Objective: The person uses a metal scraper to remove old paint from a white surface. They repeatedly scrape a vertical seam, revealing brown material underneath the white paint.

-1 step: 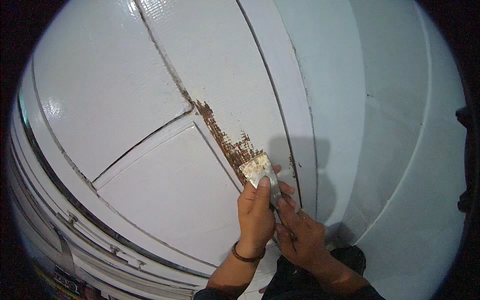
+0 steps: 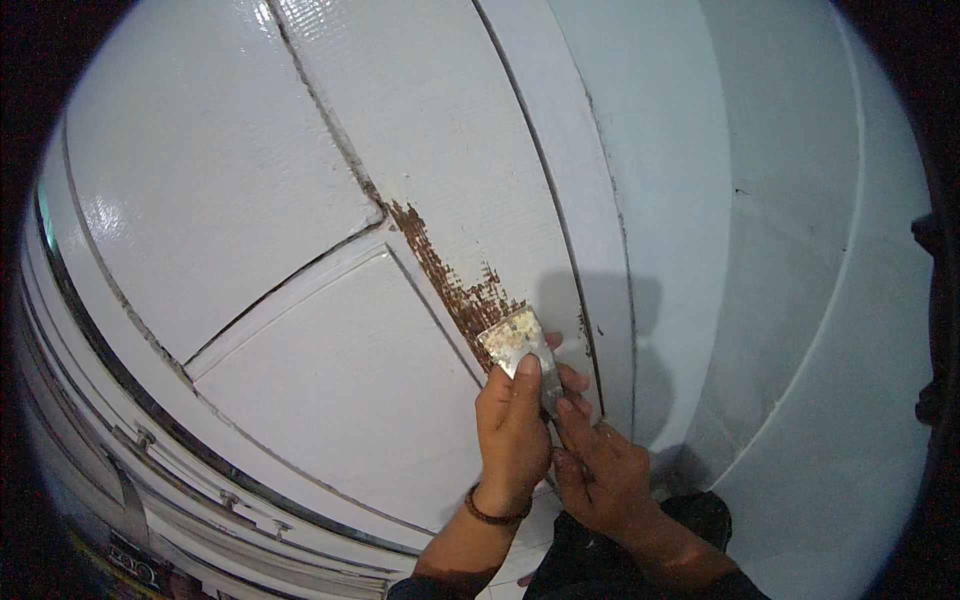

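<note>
A flat metal scraper (image 2: 509, 334), its blade spotted with cream-coloured paint, lies against a white painted door (image 2: 430, 110). My left hand (image 2: 512, 425) is closed around the blade's lower part, thumb pressed flat on the front. Below it, my right hand (image 2: 605, 472) grips the handle end, which the fingers mostly hide. Beyond the blade's edge runs a brown patch (image 2: 437, 272) where the paint is gone, ragged on its right side. It follows the groove beside a smaller white panel (image 2: 320, 370).
Dark cracked seams (image 2: 325, 105) divide the door. A door frame (image 2: 590, 180) and a pale blue-grey wall (image 2: 780, 270) stand to the right. At the lower left are rails with metal fittings (image 2: 230, 500). My dark-clothed leg (image 2: 700, 515) is close below my right hand.
</note>
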`<control>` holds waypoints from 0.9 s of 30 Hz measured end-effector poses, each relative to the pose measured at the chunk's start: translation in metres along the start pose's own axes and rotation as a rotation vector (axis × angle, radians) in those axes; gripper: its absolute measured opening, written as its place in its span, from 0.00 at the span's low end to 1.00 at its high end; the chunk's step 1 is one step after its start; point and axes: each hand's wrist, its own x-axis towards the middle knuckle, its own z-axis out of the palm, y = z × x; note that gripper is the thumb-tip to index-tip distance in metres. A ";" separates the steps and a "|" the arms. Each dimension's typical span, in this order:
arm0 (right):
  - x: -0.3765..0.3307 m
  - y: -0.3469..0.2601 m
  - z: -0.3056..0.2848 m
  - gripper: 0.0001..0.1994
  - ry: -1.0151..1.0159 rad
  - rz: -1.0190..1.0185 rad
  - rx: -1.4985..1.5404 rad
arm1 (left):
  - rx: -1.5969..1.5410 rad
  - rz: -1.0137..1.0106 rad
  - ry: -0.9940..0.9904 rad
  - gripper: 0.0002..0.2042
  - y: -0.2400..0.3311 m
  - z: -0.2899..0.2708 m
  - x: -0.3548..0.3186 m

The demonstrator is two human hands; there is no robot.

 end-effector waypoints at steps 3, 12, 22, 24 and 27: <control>-0.001 0.006 0.002 0.27 -0.014 -0.015 -0.026 | 0.003 0.046 0.027 0.18 -0.004 0.001 0.002; 0.007 0.010 0.010 0.25 0.008 -0.032 0.024 | 0.105 0.063 0.098 0.17 -0.001 0.005 0.007; 0.008 -0.004 -0.008 0.22 -0.175 0.070 0.005 | 0.111 0.073 0.096 0.17 0.002 0.007 0.005; 0.007 -0.002 -0.004 0.24 -0.118 0.049 0.020 | 0.088 0.095 0.066 0.18 0.002 0.006 0.005; 0.009 0.005 0.006 0.26 0.011 -0.016 0.055 | 0.175 0.044 0.135 0.17 0.002 0.007 0.006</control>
